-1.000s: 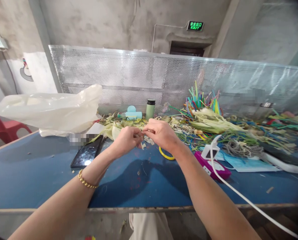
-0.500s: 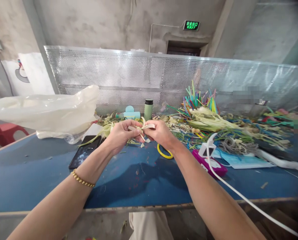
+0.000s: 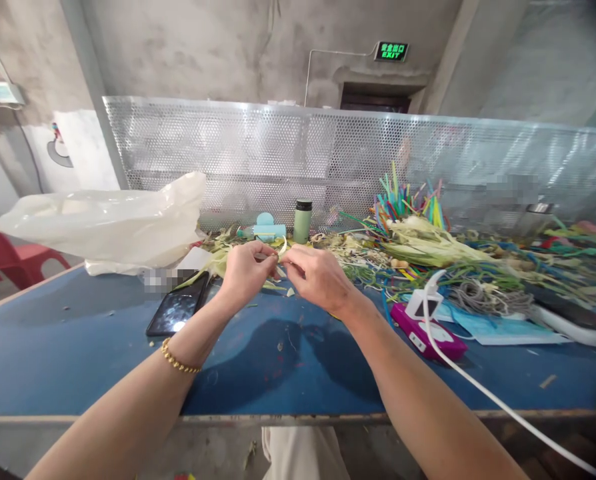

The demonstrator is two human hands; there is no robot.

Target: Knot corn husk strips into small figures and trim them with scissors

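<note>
Both hands at a pale strip (image 3: 284, 246), near side of the green bottle (image 3: 303, 223)

Left hand (image 3: 248, 275) and right hand (image 3: 322, 277) pinch the pale strip, fingertips close together (its lower end hidden by fingers). Left of bottle: light-blue object (image 3: 270, 231) just beside; translucent bag (image 3: 123, 225) farther out; phone (image 3: 171, 312) nearer the viewer. Right of bottle: upright coloured strands (image 3: 393, 200), pale husks (image 3: 428, 245); magenta box (image 3: 441, 343) with white plug (image 3: 418, 304), nearer the viewer. Behind bottle: perforated panel (image 3: 228, 147). Above, to its right: lit exit sign (image 3: 391, 51).

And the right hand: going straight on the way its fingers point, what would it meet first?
Most likely the left hand, its fingertips directly opposite, with a pale strip between the two; exact depth there is unclear.
</note>
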